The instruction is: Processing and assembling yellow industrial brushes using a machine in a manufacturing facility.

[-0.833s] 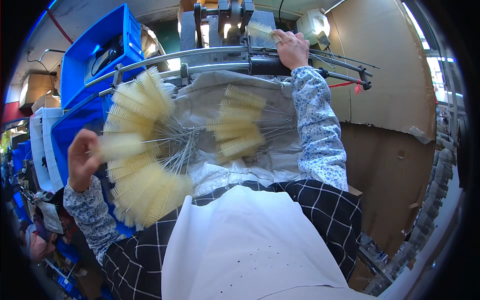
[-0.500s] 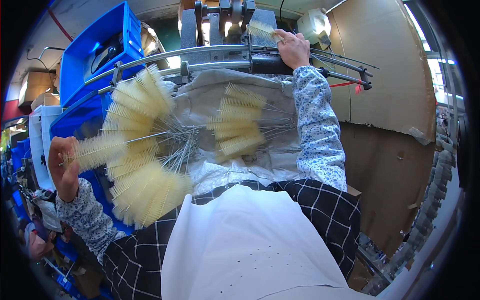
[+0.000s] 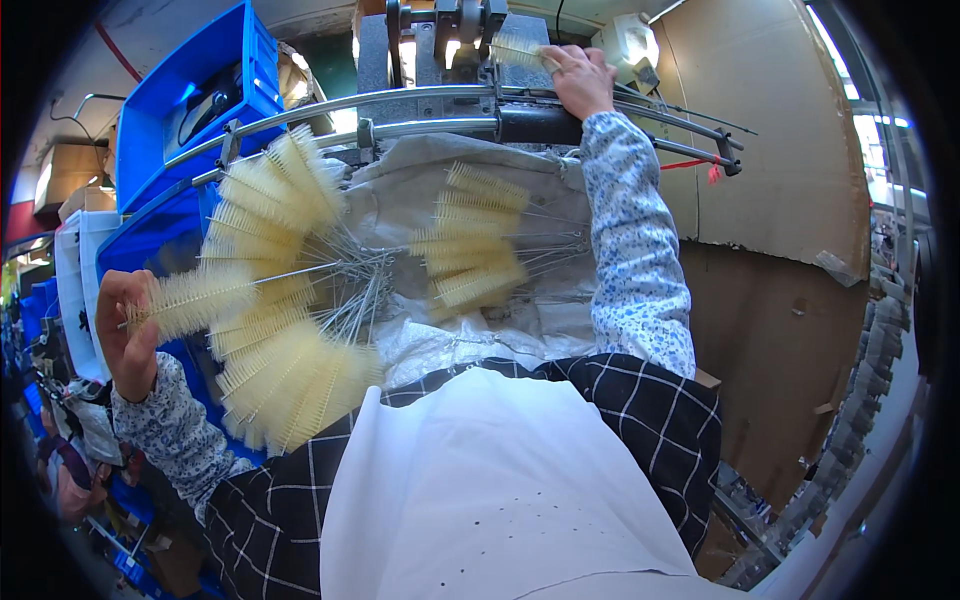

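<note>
My left hand [image 3: 128, 335] is closed round the bristle end of a cream bottle brush [image 3: 205, 300], whose twisted wire stem points right over a fanned pile. That pile of similar brushes [image 3: 300, 385] lies on my left, stems gathered toward the middle. At the top, my right hand [image 3: 582, 80] grips another bottle brush [image 3: 520, 50] beside the machine [image 3: 440, 60]; its bristles point left and its stem is mostly hidden by my fingers. Between my arms a smaller group of brushes [image 3: 470, 240] rests on a grey plastic sheet [image 3: 385, 195], stems to the right.
Two metal rails [image 3: 420, 130] cross in front of the machine, with a red tie [image 3: 712, 172] near their right end. A blue bin [image 3: 190, 110] stands at upper left. Tall cardboard [image 3: 770, 130] walls off the right side. A white apron [image 3: 480, 480] covers my lap.
My right hand has shifted slightly up and left with its brush. My left hand and the brush in it have barely moved.
</note>
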The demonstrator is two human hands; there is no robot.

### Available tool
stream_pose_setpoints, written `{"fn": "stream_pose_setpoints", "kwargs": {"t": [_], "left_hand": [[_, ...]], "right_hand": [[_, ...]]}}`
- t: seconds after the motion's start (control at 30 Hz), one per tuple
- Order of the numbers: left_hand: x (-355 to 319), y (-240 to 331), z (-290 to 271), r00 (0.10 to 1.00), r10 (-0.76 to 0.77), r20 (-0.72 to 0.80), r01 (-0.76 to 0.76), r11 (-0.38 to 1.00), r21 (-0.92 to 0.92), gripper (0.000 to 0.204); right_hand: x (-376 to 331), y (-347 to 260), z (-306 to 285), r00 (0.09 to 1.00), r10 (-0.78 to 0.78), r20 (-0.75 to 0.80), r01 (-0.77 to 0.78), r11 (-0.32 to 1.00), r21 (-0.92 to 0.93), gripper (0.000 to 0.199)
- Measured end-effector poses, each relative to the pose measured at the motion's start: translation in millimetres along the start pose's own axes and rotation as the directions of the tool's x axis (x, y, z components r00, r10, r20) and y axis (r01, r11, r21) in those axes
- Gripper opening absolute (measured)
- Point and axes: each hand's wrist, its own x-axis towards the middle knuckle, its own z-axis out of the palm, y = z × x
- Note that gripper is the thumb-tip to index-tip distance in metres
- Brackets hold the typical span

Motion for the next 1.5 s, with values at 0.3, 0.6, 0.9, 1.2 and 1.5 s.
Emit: {"fn": "stream_pose_setpoints", "kwargs": {"t": [0.3, 0.6, 0.9, 1.2, 1.5], "left_hand": [[2.4, 9.8, 5.9, 0.998, -0.017, 0.063, 0.017, 1.000, -0.004, 0.026], [1.3, 0.7, -7.3, 0.999, -0.025, 0.036, 0.024, 0.999, 0.038, 0.028], [4.5, 14.8, -4.0, 0.999, 0.039, 0.015, -0.040, 0.998, 0.052, 0.029], [-0.4, 10.8, -17.0, 0.998, 0.028, 0.055, -0.031, 0.998, 0.054, 0.029], [12.4, 22.2, 3.1, 0.994, 0.104, 0.047, -0.107, 0.992, 0.066, 0.026]], "right_hand": [[5.7, 12.1, 13.6, 0.979, -0.002, -0.205, 0.004, 1.000, 0.010, 0.036], [-16.6, 28.8, 9.7, 0.961, 0.236, -0.146, -0.199, 0.953, 0.229, 0.032], [-10.4, -12.1, 8.5, 0.969, 0.218, -0.112, -0.192, 0.960, 0.204, 0.032], [-3.6, -81.9, -0.2, 0.975, 0.206, -0.081, -0.186, 0.960, 0.208, 0.021], [-2.5, -97.0, 1.2, 0.970, 0.202, -0.138, -0.167, 0.959, 0.229, 0.023]]}}
